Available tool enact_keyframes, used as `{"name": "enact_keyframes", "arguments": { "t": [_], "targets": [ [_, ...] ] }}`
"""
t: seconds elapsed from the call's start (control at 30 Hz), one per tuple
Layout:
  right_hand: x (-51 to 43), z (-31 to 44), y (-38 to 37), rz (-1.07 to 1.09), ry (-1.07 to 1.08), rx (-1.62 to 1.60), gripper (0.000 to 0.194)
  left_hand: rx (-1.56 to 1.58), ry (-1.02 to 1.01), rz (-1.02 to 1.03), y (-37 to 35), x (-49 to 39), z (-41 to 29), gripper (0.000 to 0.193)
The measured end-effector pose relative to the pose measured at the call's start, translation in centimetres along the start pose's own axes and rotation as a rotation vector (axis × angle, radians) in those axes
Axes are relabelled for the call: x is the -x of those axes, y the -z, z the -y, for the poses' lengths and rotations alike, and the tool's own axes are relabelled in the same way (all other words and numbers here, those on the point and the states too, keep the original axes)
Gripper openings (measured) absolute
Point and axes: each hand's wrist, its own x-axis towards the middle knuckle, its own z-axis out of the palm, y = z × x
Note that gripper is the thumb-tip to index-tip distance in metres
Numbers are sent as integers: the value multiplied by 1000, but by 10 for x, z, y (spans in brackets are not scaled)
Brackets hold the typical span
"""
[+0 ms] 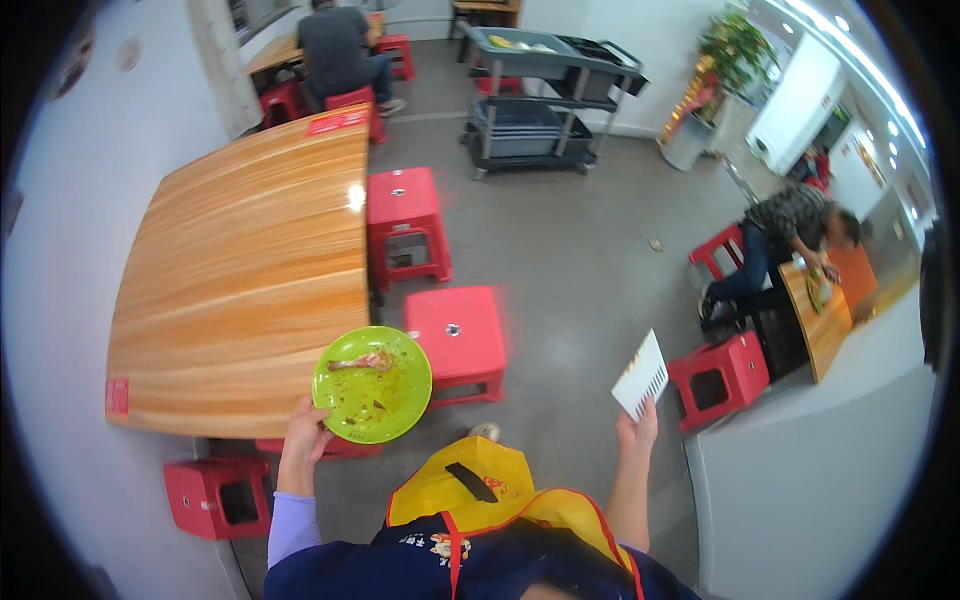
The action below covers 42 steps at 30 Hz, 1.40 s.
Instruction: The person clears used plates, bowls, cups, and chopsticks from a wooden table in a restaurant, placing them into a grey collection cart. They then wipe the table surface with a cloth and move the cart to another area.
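A lime-green plate [375,412] is held by its left rim in my left hand [307,435], over the near right corner of a wooden table [247,277]. On the plate lie a gnawed bone [364,362], small dark scraps and brownish sauce. My right hand [637,429] is raised out to the right, its fingers closed on the lower end of a flat white scraper-like piece [641,377] with dark slots and a stained upper edge. Below, a yellow apron [480,472] with red trim covers my front.
Red plastic stools [457,322] stand along the table's right side. A grey bussing cart [525,64] with tubs is ahead, beside a potted plant [686,142]. One person [787,217] sits at a small table on the right, another [337,52] at the far left. Litter [656,245] lies on the floor.
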Motion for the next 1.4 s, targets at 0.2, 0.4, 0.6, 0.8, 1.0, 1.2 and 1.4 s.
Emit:
{"name": "enact_keyframes", "arguments": {
  "t": [0.2,0.4,0.6,0.8,1.0,1.2,1.4],
  "targets": [
    [-101,35,-41,-23,123,374,26,-137,86,197,-155,-107,25,41],
    [-207,78,-116,-73,138,476,14,-85,94,360,-325,-218,52,38],
    [-312,152,-96,-96,339,487,20,-141,171,362,-479,-304,55,31],
    [-399,243,-50,-303,318,291,40,-214,-39,343,-617,-404,55,28],
    [-551,293,-82,-467,430,131,39,-8,119,230,-713,-538,50,31],
    [-784,256,-223,-88,220,455,33,-232,-210,199,-753,-617,25,36],
    [-965,164,-392,266,-67,312,31,-196,-205,80,-801,-701,-29,36]
  ]
}}
